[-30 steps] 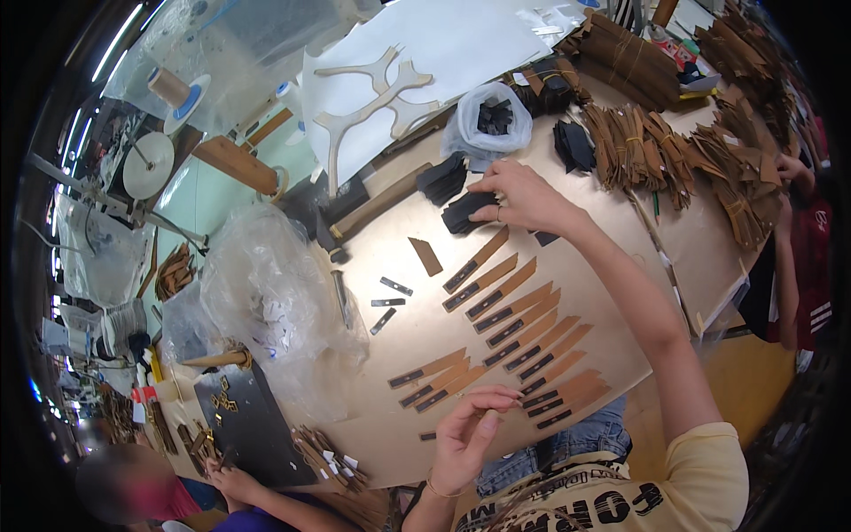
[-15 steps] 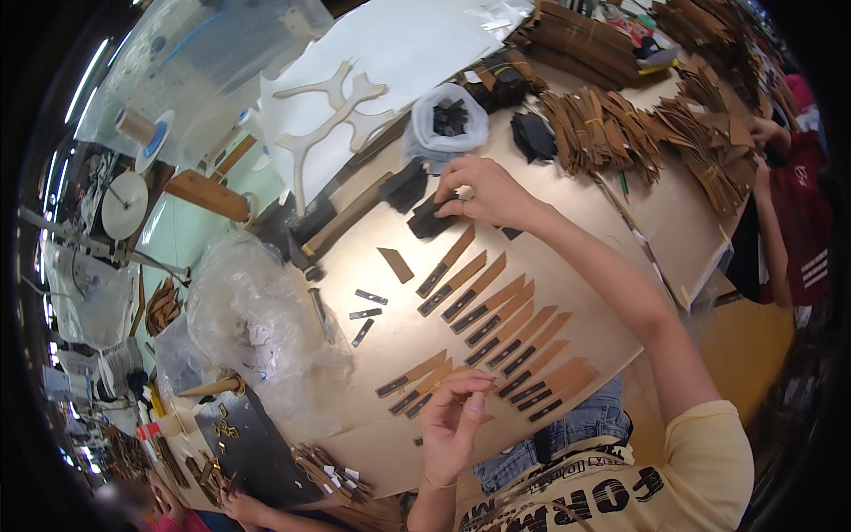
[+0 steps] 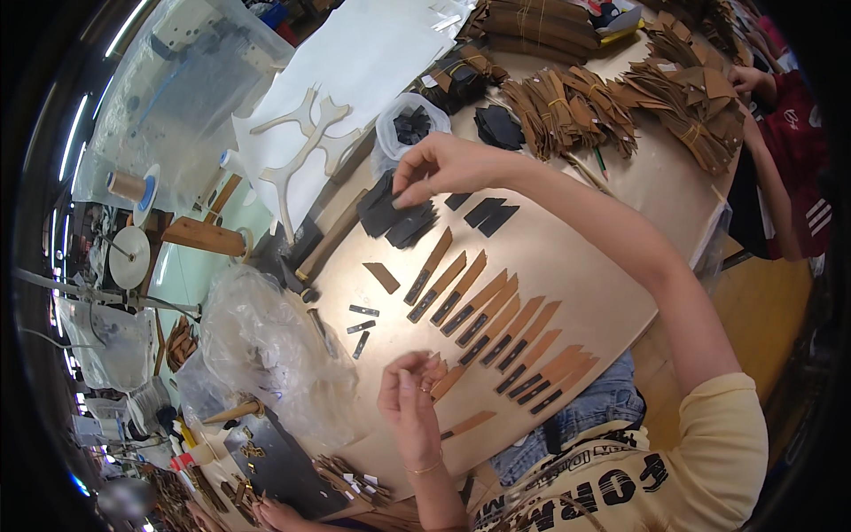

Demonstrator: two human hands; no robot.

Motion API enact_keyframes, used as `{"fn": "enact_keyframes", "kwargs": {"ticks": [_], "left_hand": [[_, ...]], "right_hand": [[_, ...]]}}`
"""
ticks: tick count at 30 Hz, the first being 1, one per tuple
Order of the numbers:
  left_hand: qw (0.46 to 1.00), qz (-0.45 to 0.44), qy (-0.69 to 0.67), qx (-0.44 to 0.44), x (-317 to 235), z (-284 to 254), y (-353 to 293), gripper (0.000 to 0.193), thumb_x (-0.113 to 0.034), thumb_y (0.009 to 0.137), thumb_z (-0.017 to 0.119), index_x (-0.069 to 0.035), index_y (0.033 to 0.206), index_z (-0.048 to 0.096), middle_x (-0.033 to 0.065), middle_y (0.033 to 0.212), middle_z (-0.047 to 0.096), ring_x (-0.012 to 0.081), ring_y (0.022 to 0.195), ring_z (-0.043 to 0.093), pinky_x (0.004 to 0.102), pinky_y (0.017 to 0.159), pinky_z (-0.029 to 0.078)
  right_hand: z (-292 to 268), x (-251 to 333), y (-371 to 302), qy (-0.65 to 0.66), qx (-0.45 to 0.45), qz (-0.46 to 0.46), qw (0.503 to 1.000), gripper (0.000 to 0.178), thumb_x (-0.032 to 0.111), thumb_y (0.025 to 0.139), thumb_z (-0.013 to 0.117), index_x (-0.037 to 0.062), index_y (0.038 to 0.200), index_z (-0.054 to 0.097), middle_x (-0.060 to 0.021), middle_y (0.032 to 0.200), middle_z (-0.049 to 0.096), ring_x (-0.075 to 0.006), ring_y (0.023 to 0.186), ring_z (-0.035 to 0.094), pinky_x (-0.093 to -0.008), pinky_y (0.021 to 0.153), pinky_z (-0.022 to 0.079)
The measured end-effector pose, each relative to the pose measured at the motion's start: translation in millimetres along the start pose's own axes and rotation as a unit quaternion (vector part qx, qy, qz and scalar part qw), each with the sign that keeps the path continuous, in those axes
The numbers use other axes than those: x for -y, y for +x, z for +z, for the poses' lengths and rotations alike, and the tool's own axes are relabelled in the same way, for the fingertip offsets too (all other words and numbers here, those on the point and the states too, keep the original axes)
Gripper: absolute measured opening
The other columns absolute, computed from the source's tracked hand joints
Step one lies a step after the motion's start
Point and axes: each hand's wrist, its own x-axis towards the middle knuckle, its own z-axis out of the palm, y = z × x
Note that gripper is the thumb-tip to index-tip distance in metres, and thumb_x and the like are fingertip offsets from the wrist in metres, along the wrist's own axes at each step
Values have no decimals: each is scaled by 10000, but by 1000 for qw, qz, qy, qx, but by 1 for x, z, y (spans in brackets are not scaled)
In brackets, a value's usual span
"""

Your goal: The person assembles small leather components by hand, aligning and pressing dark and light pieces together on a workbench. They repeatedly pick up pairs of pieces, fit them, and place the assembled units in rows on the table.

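Observation:
My right hand [image 3: 443, 168] reaches over a pile of thin black pieces [image 3: 390, 217]. Its thumb and index finger are pinched at the pile's upper edge, on a black piece. Just right of the pile, a few more black pieces [image 3: 486, 215] lie apart. My left hand [image 3: 411, 390] hovers over the near part of the table with its fingers curled; what they hold, if anything, is hidden. Between the hands runs a slanting row of brown strips [image 3: 496, 324], most with a dark slotted piece at the lower end. The left hand covers part of the nearest strips.
Three loose dark slotted pieces [image 3: 362, 327] and a single brown piece [image 3: 381, 277] lie left of the row. A crumpled clear plastic bag [image 3: 266, 328], a hammer [image 3: 310, 293] and a white tub [image 3: 412, 124] stand around. Bundled brown strips [image 3: 567, 106] fill the far side; co-workers' hands show at both sides.
My right hand has shifted left across the black pile, leaving a few black pieces spread at its right. My left hand has drawn left and curled its fingers more. The view has shifted slightly.

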Motion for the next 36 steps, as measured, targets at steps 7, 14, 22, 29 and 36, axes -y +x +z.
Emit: {"fn": "enact_keyframes", "kwargs": {"ticks": [7,14,22,29,36], "left_hand": [[888,-331,-259,186,12,36,25,679,-545,1046,292,30,1395,384,240,1272,562,282,993,641,336,786,531],[879,-373,-131,268,33,70,28,495,-474,1075,293,-39,1128,523,22,866,532,74,646,406,221,576,359],[897,-381,-75,211,30,79,22,368,-408,1074,359,-87,1120,532,4,909,522,76,672,373,231,602,353],[908,-363,-147,150,43,81,19,375,-358,1077,364,-62,1244,524,8,965,529,90,713,397,236,621,358],[916,-309,-243,75,51,73,32,503,-369,1084,348,0,1413,440,23,996,549,94,731,418,240,644,378]], "right_hand": [[20,34,-127,-72,180,-71,978,208,191,820,780,42,960,740,-69,865,724,-187,810,667,-332,762,508],[35,28,-190,-260,-50,-53,963,336,240,759,807,106,1059,737,-52,955,665,-241,915,611,-355,803,481],[64,6,-206,-174,-211,-79,959,336,180,736,814,104,1052,731,-65,948,648,-252,832,611,-351,760,485],[69,-8,-210,-316,-249,-107,909,212,120,733,811,75,923,727,-33,876,645,-221,791,611,-346,721,464],[56,-20,-198,-147,-305,3,941,108,109,792,764,83,893,739,-35,857,681,-202,787,616,-324,735,440]]}}
